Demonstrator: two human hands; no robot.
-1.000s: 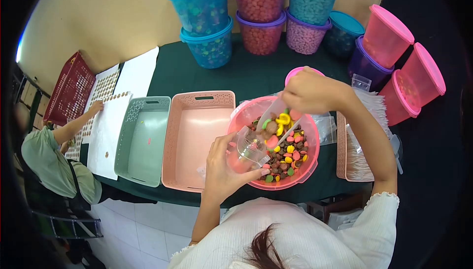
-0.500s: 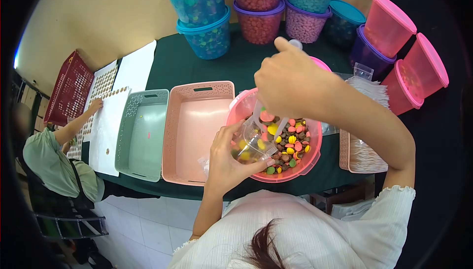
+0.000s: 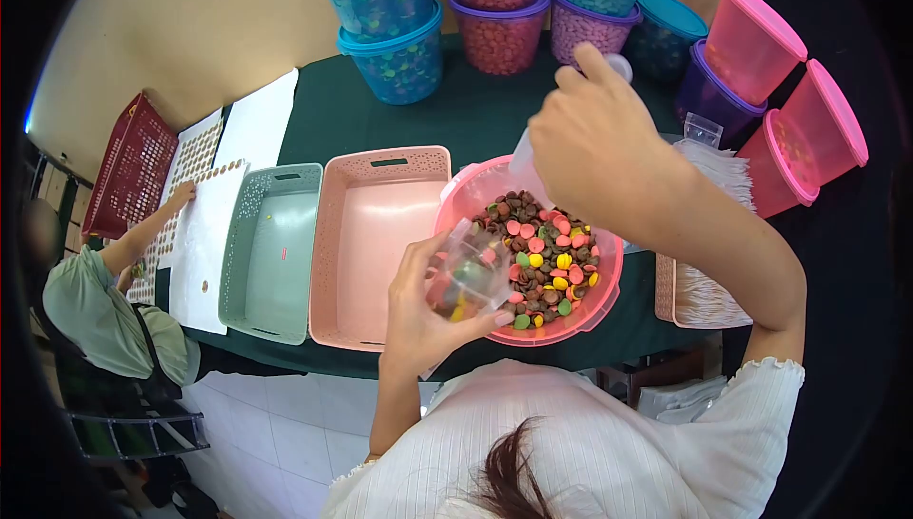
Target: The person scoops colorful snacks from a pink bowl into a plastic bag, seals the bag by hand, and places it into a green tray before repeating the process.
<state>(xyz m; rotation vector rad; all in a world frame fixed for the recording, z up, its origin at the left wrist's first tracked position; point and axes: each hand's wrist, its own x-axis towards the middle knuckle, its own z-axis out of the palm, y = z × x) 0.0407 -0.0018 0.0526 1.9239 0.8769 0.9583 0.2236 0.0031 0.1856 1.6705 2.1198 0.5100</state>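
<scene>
My left hand (image 3: 418, 315) grips a clear plastic pouch (image 3: 478, 274) with some coloured pieces inside, at the near left rim of a pink tub (image 3: 606, 305). Brown, pink, yellow and green candies (image 3: 542, 267) lie in the tub. Above its far side, my right hand (image 3: 592, 129) is closed around the handle of a translucent scoop (image 3: 524, 160). The handle's round end sticks out past my fingers, and my hand hides part of the scoop.
An empty pink basket (image 3: 380, 234) and a green basket (image 3: 271, 253) stand left of the tub. Lidded tubs (image 3: 390, 67) line the back. Stacked clear bags (image 3: 709, 281) fill a basket at right. A co-worker's hand (image 3: 181, 198) touches sheets at far left.
My right hand and the scoop have moved up and right, away from the pouch. My left hand has shifted slightly left, tilting the pouch, and more candies in the tub now show.
</scene>
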